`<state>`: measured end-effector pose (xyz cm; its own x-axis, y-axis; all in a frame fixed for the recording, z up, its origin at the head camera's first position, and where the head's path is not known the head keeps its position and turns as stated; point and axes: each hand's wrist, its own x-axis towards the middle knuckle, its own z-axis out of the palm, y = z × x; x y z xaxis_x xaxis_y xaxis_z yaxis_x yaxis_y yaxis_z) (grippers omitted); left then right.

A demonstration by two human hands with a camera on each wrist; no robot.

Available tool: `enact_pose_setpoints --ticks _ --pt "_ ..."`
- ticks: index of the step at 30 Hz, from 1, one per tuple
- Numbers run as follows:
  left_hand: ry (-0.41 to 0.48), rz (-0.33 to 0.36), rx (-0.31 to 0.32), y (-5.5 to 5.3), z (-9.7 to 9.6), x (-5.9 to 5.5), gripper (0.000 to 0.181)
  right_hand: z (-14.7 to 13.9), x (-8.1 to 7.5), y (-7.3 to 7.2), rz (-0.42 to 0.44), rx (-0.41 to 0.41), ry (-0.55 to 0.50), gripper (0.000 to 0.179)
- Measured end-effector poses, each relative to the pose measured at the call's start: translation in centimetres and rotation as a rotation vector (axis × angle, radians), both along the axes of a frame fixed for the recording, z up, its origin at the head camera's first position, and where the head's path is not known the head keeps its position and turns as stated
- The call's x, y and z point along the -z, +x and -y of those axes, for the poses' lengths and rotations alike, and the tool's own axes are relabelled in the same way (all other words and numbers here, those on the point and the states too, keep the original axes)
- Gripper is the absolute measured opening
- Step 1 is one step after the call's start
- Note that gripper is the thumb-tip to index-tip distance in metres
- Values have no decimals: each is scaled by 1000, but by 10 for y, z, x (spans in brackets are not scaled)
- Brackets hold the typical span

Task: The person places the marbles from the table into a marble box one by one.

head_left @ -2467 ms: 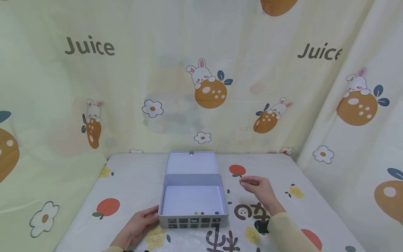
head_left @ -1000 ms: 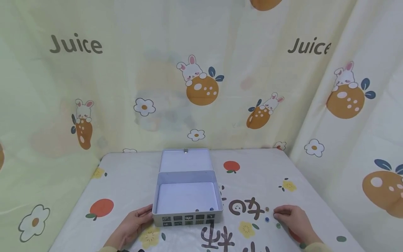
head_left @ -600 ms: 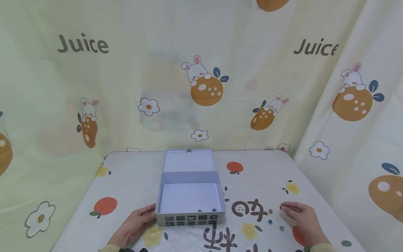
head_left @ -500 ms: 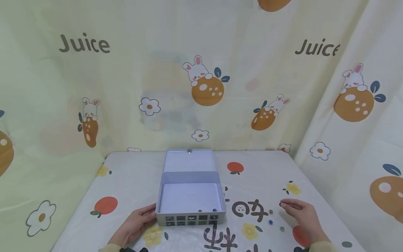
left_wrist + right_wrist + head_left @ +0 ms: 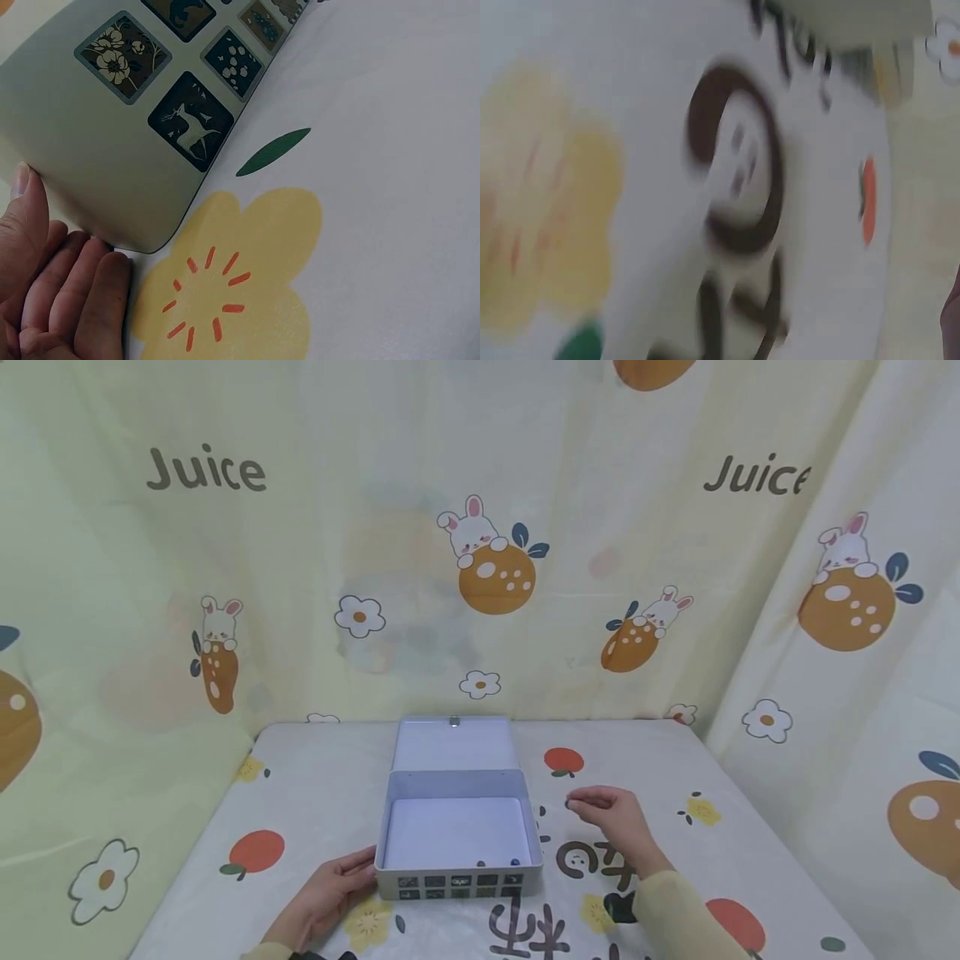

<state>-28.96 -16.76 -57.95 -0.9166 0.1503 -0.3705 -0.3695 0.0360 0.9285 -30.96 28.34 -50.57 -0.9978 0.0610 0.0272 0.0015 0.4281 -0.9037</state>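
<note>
A grey-white tin box [image 5: 459, 885] stands open on the table, its lid [image 5: 452, 745] lying back flat. Two small beads [image 5: 514, 862] lie inside along the front wall. My left hand [image 5: 330, 893] rests against the box's front left corner; in the left wrist view the thumb [image 5: 22, 191] lies on the box wall [image 5: 112, 112] and the fingers [image 5: 82, 292] sit on the cloth beside it. My right hand [image 5: 573, 804] hovers just right of the box and pinches a tiny dark bead at its fingertips. The right wrist view is blurred and shows only the printed cloth.
The table [image 5: 315, 793] is covered with a white cloth printed with fruit, flowers and dark characters. Printed yellow curtains [image 5: 480, 568] close off the back and the right side. The box's front wall carries small dark picture tiles [image 5: 191, 120].
My right hand lifted from the cloth at the right, where loose beads lay, and moved left and away to beside the box, with a bead pinched. The left hand stayed on the box.
</note>
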Motion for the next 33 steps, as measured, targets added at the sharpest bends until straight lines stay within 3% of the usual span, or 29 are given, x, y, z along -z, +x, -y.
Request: enact_pose_setpoints --ticks 6,12,20,33 --pt "-1 -5 -9 -1 -2 1 65 61 -12 -21 -51 -100 -43 20" --pt "15 -13 9 0 -2 1 66 92 -13 -30 -35 -159 -65 20" --pt "41 -41 41 1 3 2 69 102 -13 -31 -37 -178 -79 16" --pt "27 -29 29 0 1 2 68 100 -16 -28 -34 -168 -88 19"
